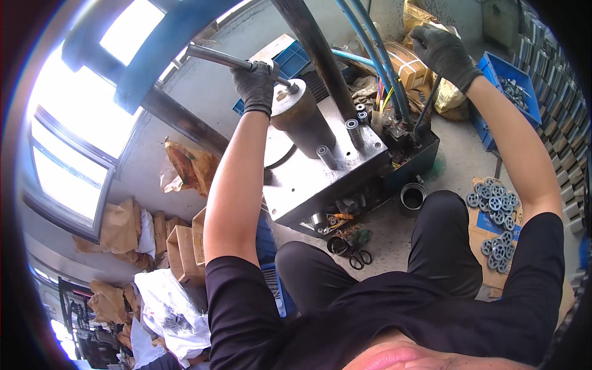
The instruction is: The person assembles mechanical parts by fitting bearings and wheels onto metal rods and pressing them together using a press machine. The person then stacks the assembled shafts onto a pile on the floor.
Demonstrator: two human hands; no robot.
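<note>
My left hand [254,86], in a dark glove, is closed round a long steel rod [219,57]. The rod slants over a tall dark metal cylinder [305,126] with a pale top; its thinner end is by the small collar on that top. The cylinder stands on a steel press table [308,191]. My right hand [445,57], also gloved, is raised at the far right over the upper end of a dark lever [428,102]. Its fingers look curled there, partly hidden. Two short steel sleeves [353,132] stand upright on the table, one nearer me.
Dark press columns [317,55] and blue hoses [376,52] rise behind the table. Spoked metal wheels [493,200] lie on cardboard at right, below a blue crate [509,86] of metal parts. A dark cup [412,197] and scissors [360,259] are on the floor near my knees.
</note>
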